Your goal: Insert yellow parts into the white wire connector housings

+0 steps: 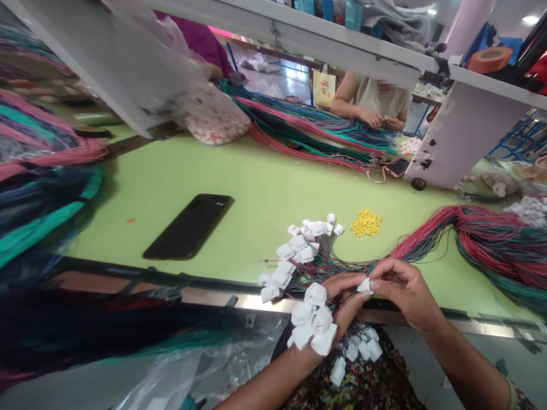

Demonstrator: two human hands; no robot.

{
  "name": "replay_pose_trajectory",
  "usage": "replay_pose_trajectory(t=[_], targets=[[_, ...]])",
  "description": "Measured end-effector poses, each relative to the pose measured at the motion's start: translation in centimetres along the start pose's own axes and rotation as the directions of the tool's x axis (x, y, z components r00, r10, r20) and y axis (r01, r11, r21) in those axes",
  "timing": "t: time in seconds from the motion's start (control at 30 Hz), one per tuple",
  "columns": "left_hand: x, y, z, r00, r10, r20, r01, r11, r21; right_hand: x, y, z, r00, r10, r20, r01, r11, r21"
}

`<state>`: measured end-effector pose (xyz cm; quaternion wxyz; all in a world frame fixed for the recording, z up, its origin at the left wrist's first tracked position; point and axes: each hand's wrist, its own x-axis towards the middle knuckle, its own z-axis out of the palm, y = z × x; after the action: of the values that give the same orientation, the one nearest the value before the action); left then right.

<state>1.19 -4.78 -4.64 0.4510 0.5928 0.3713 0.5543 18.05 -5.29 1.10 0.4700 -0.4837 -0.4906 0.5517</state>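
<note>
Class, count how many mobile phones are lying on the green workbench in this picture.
2: one black phone lies mid-bench, the other near the far wire bundle. Others may be hidden under the wires.

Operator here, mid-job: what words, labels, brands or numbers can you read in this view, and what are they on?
None can be read: the red print on the yellow bag is too small and blurred to make out, and the white plastic connectors show no legible marking.
</note>
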Motion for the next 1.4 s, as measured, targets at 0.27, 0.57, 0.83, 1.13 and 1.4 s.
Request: replay_pose_trajectory(t=[0.27,0.57,0.83,1.13,1.4], targets=[[0.3,0.5,0.2,0.985,-0.147,0.093,0.154,0.985,-0.082,-0.2,-0.7,-0.8,0.979,-0.183,0.09,0.202,0.927,-0.317],[4.0,2.3,-2.6,0.864,-0.442,0.242,0.503,0.788,-0.354,-4.5,0.1,-3.5,0.802,-0.05,0.595,0.53,0.517,-0.672],[3.9,3.6,-0.4,0.938,-0.24,0.25,0.232,0.971,0.062,-3.8,-0.5,-1.6,0.852,-0.281,0.441,0.519,0.556,-0.649],[3.2,2.2,-0.3,0.958,-0.203,0.204,0.214,0.976,-0.036,-1.4,-1.9,3.0,0.698,-0.616,0.366,0.672,0.387,-0.632],[1.7,1.5,0.1,0.993,-0.084,0.085,0.082,0.996,0.028,-0.5,-0.1,0.7,0.865,-0.502,-0.012,0.382,0.673,-0.633]])
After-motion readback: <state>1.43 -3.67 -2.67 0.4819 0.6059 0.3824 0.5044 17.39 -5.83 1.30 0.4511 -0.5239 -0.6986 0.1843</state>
